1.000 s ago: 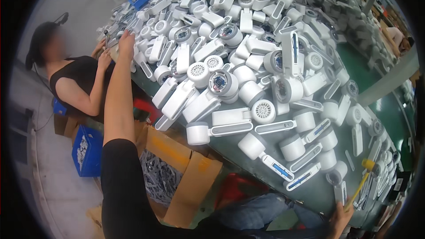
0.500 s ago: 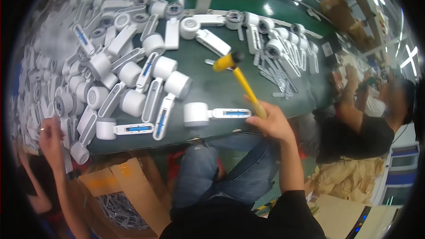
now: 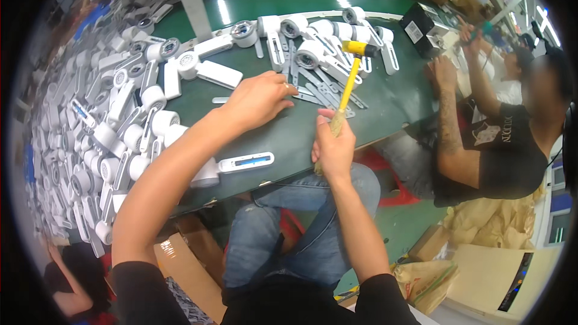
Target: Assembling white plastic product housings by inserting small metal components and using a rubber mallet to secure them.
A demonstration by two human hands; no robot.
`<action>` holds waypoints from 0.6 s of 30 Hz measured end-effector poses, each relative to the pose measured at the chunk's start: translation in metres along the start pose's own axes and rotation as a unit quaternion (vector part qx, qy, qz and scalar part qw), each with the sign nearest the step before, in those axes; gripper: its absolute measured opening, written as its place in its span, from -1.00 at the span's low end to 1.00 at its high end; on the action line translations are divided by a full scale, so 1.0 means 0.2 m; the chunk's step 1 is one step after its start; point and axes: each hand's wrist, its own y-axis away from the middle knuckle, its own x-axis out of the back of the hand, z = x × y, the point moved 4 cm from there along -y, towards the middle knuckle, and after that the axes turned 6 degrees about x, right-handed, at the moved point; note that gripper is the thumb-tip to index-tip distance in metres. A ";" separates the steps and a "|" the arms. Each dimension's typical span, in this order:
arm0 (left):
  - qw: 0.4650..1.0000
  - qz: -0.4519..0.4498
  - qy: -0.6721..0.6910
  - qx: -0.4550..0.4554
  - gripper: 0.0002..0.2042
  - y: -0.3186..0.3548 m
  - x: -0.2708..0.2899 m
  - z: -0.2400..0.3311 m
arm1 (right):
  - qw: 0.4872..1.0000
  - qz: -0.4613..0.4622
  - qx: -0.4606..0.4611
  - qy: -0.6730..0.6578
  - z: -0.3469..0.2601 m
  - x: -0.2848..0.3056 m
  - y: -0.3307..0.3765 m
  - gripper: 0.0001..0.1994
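My right hand (image 3: 335, 144) is wrapped round the handle of a yellow mallet (image 3: 349, 87), held upright with its yellow and black head on top. My left hand (image 3: 259, 99) reaches across the table to a loose pile of flat grey strips (image 3: 325, 87). Its fingers are bent down at the strips' near end, with the thumb apart from them. Below my left forearm lies a white handheld fan (image 3: 245, 163), its handle uncovered and showing a blue part inside. The forearm hides some of its round head.
Many white fans (image 3: 90, 150) are heaped on the left of the green table (image 3: 283, 144). More fans (image 3: 355, 36) stand behind the strips. A grey post (image 3: 191, 3) rises at the back. A cardboard box (image 3: 189, 265) sits below the edge. Another person (image 3: 487, 144) works at the right.
My left hand has moved from the heap's left side to the grey strips. The mallet has shifted, still in my right hand. My view has turned rightward.
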 end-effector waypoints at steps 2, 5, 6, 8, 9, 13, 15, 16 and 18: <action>1.000 -0.013 -0.004 -0.005 -0.79 -0.08 -0.10 -0.01 | 1.000 -0.003 -0.005 0.025 0.03 0.00 -0.01 -0.77; 1.000 -0.001 -0.006 -0.004 -0.84 -0.14 -0.17 -0.05 | 1.000 -0.004 -0.010 0.022 0.03 0.00 -0.01 -0.77; 1.000 0.025 -0.006 0.001 -0.86 -0.14 -0.16 -0.06 | 1.000 -0.006 -0.015 0.020 0.03 0.00 -0.01 -0.77; 0.999 0.043 -0.001 0.014 -0.88 -0.08 -0.08 -0.10 | 1.000 -0.011 -0.014 0.010 0.02 0.00 -0.01 -0.76; 0.998 0.057 0.003 0.023 -0.88 -0.05 -0.02 -0.11 | 1.000 -0.014 -0.012 0.003 0.01 0.00 -0.01 -0.75; 0.976 0.016 0.123 0.177 -0.83 0.24 0.24 -0.05 | 0.997 -0.055 -0.041 -0.037 -0.03 0.03 0.00 -0.56; 0.963 0.026 0.176 0.204 -0.82 0.40 0.30 0.04 | 0.995 -0.090 -0.047 -0.009 -0.11 0.01 0.06 -0.55; 0.954 0.019 0.183 0.235 -0.82 0.47 0.32 0.08 | 0.991 -0.123 -0.049 -0.008 -0.13 -0.04 0.12 -0.57; 0.947 0.027 0.213 0.239 -0.83 0.58 0.33 0.15 | 0.983 -0.161 -0.081 -0.018 -0.17 -0.13 0.25 -0.66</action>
